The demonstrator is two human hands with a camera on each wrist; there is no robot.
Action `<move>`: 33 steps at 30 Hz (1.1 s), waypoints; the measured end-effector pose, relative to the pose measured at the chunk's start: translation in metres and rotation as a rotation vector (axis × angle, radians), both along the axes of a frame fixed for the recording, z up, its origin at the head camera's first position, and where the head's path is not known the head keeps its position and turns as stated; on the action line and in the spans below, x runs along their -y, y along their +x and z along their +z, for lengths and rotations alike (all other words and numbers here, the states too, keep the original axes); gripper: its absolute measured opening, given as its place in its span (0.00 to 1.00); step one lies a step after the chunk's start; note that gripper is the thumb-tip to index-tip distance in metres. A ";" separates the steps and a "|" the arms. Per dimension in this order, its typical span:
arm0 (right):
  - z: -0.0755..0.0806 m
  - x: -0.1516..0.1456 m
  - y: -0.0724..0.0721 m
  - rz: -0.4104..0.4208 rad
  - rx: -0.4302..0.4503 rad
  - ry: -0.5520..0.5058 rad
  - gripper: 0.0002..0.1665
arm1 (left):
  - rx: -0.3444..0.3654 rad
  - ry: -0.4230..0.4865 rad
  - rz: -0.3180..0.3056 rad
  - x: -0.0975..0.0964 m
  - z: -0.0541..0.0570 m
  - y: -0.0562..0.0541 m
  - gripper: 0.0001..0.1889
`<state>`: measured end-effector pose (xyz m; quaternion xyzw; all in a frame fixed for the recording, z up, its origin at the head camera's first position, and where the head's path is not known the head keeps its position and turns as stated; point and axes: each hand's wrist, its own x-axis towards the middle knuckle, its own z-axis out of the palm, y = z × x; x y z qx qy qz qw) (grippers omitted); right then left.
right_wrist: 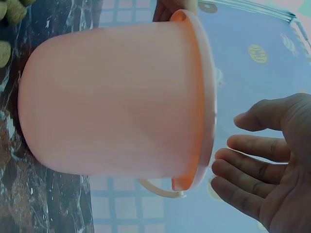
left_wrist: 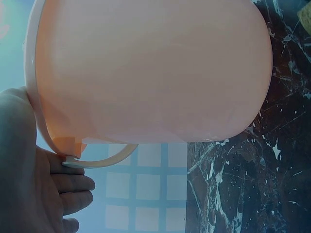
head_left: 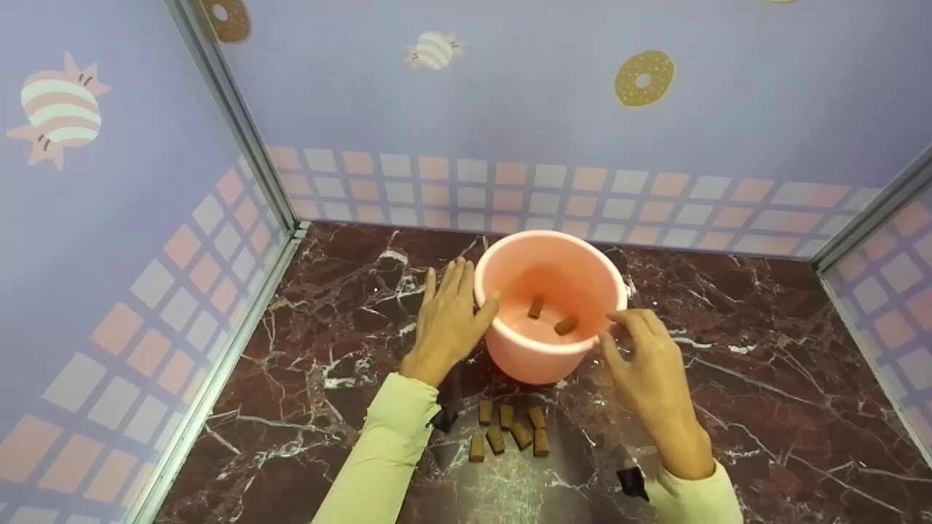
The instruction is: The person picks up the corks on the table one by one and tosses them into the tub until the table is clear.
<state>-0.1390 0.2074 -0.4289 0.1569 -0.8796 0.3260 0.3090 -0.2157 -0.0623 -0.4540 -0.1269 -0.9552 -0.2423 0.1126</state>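
A pink bucket [head_left: 535,364] stands upright on the dark marbled surface, with two tapered brown corks [head_left: 536,306] lying on its bottom. My left hand [head_left: 450,324] rests against the bucket's left rim, its fingers fairly straight along the outside and the thumb over the edge. In the left wrist view, the bucket's pale handle [left_wrist: 104,161] hangs beside those fingers. At the right rim is my right hand [head_left: 648,364]; the right wrist view shows its fingers [right_wrist: 250,167] spread and loosely bent, holding nothing. Several more corks [head_left: 506,417] lie in front of the bucket between the forearms.
A lilac back wall [head_left: 510,116] with printed sweets and checks rises behind the bucket. Side panels stand at left [head_left: 138,291] and right [head_left: 895,291], with metal strips along the edges. Dark marbled surface [head_left: 764,378] spreads around the bucket.
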 end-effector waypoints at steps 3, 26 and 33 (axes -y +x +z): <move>-0.001 -0.003 -0.006 -0.025 0.011 0.019 0.18 | 0.001 0.002 -0.001 0.000 0.000 -0.001 0.41; -0.011 -0.022 -0.046 0.002 0.267 0.198 0.38 | -0.002 0.001 0.000 0.001 -0.001 0.000 0.40; -0.007 -0.029 -0.058 0.070 0.434 0.310 0.42 | 0.006 0.005 -0.002 0.001 -0.001 -0.001 0.41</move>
